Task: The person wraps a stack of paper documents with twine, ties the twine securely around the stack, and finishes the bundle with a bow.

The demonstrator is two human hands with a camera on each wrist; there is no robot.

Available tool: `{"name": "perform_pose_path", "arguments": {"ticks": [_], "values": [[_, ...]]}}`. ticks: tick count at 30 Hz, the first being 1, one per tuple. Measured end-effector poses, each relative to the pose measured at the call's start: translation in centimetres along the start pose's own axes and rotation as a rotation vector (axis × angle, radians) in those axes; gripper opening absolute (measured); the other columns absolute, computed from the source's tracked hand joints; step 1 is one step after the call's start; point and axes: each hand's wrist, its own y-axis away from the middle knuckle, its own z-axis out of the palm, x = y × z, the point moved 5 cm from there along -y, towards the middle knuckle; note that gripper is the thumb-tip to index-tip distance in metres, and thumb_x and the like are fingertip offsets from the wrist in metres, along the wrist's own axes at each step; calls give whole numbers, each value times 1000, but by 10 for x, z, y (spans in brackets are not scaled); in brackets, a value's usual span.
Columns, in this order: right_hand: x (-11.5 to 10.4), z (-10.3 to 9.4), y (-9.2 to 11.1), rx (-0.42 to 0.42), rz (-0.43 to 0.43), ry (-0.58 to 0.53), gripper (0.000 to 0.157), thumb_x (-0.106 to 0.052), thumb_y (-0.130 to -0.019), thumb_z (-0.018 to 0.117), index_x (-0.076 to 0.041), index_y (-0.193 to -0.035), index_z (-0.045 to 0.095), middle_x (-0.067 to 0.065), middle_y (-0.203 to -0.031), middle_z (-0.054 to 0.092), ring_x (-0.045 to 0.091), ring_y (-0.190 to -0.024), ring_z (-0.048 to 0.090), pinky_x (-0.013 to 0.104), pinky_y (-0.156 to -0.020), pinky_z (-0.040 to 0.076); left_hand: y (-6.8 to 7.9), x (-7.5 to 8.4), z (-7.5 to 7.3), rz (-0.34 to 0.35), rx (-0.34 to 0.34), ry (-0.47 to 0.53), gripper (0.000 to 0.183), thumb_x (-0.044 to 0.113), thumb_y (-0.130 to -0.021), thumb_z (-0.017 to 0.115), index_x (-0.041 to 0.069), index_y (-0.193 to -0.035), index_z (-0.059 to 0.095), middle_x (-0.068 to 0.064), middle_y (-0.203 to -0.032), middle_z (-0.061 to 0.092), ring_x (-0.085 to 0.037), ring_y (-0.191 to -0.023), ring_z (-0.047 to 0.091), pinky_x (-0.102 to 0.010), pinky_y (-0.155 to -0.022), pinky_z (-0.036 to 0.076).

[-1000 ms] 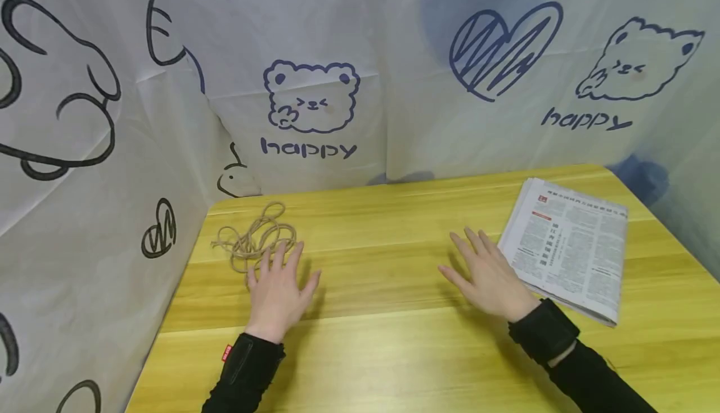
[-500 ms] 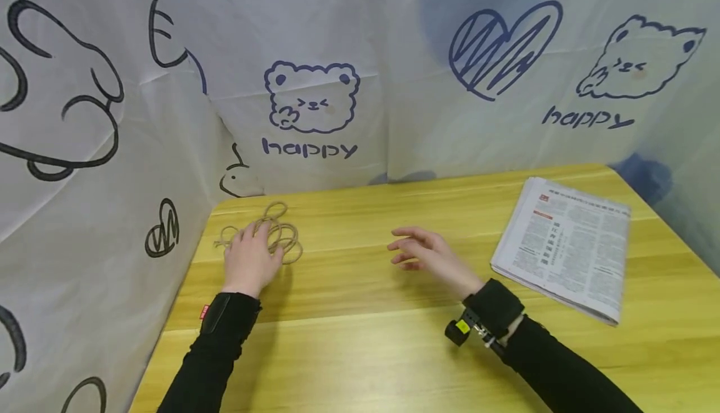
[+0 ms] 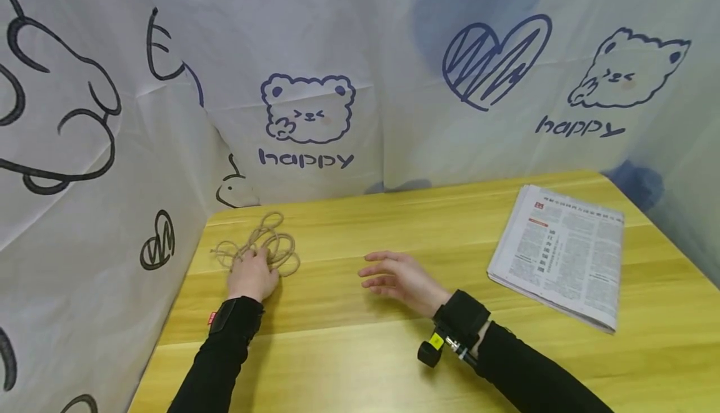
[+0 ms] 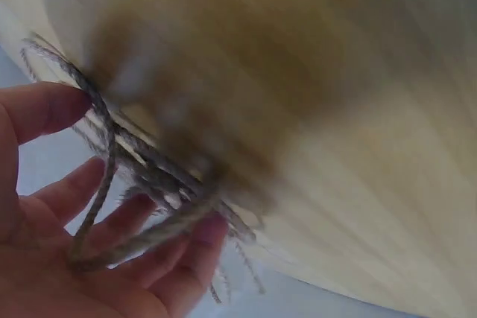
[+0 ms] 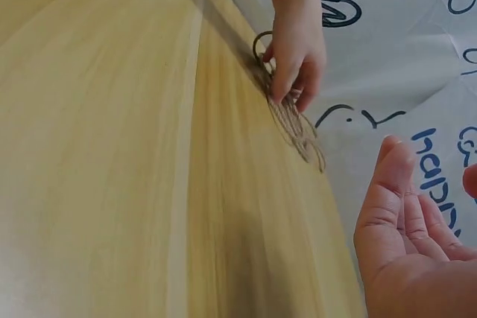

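Rope (image 4: 175, 222) is gripped by the left hand (image 3: 251, 277), fingers newly curled in, so a hold seems gained; loops are spread at the left of the table (image 3: 337, 357); the right hand (image 3: 402, 280), loosely bent, is held apart.

I'm looking into a small screened-off booth, apparently a staged recording corner. A yellow wood-grain table (image 3: 337, 369) backs onto creased white sheeting (image 3: 407, 144), which rises behind it and along both sides. Marker-style doodles decorate the sheeting: a bear face (image 3: 308, 113) above the word "happy" (image 3: 306, 159), the same pair farther right, and a scribbled heart (image 3: 495, 66). A wrist-worn camera (image 3: 430, 353) shows too. The building beyond, I cannot tell.
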Motion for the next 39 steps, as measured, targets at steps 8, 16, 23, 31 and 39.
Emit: {"name": "perform_pose_path", "arguments": {"ticks": [8,16,23,31,39], "values": [[8,-17,2,17,11,67,44,-13,-102,37,6,-142,31,25,-125,55,25,-101,62,35,-89,49,7,38,11,148,84,53,32,16,-90,61,3,-119,61,-23,-122,54,-46,-111,48,-55,-94,41],[-2,-54,11,137,-51,213,42,-11,-100,38,9,-137,34,29,-121,55,30,-99,62,37,-86,51,22,118,24,396,21,125,42,24,-93,59,5,-130,55,-17,-132,50,-38,-122,46,-49,-104,35],[-14,-77,23,198,-180,498,36,-5,-96,44,12,-129,43,33,-115,56,40,-98,60,46,-84,51,37,140,12,448,73,339,45,34,-99,49,9,-136,49,-15,-135,49,-33,-120,48,-46,-98,41],[-12,-40,6,82,-255,1029,51,-11,-90,58,4,-136,43,24,-134,48,38,-121,47,50,-99,40,27,136,26,391,110,98,46,25,-94,57,10,-136,49,-15,-132,50,-37,-118,48,-49,-94,43],[3,-28,-11,60,-245,1460,51,-10,-78,68,-3,-126,53,15,-114,55,32,-103,51,43,-87,45,26,139,36,398,33,53,41,19,-87,66,9,-125,57,-14,-123,51,-38,-110,49,-48,-82,48]]}}
